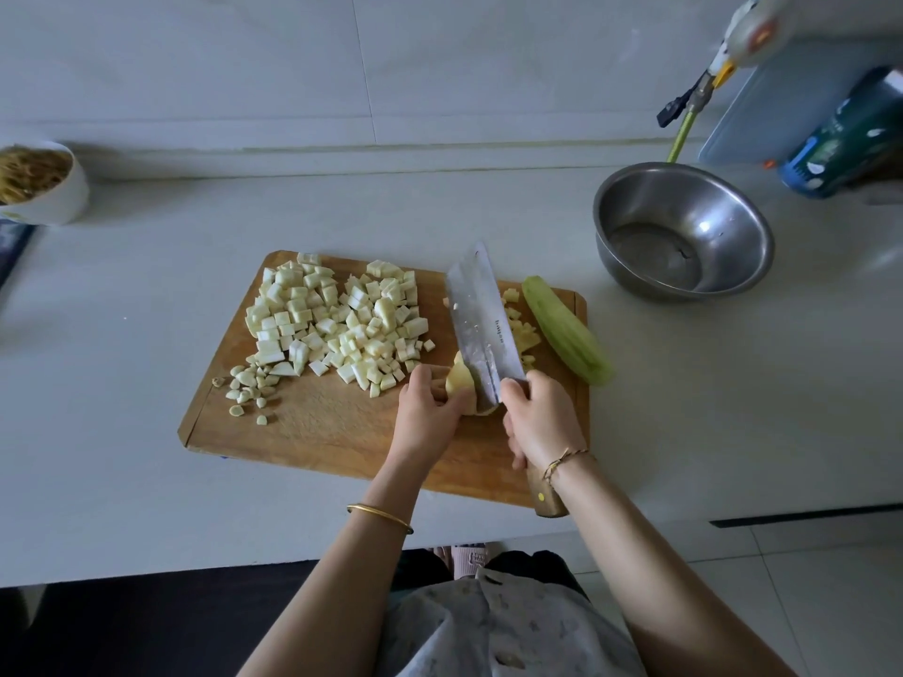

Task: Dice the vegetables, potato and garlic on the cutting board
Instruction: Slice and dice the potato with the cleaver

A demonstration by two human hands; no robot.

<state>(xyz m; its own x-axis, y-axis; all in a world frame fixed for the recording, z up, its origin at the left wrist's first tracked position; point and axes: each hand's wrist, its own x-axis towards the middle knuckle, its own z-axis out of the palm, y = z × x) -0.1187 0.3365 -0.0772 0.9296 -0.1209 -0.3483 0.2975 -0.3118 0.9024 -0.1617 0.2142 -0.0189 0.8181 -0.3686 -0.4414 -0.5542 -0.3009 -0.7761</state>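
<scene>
A wooden cutting board lies on the counter. A large heap of pale diced vegetable covers its far left half, with chopped garlic pieces below it. My left hand holds a yellow potato piece with curled fingers. My right hand grips the wooden handle of a cleaver, whose blade stands in the potato. Small yellow potato dice lie right of the blade. A peeled green gourd half rests along the board's right edge.
A steel bowl stands to the right, beyond the board. A white bowl of shredded food sits at the far left by the wall. Bottles and a white container crowd the back right corner. The counter's front edge runs just below the board.
</scene>
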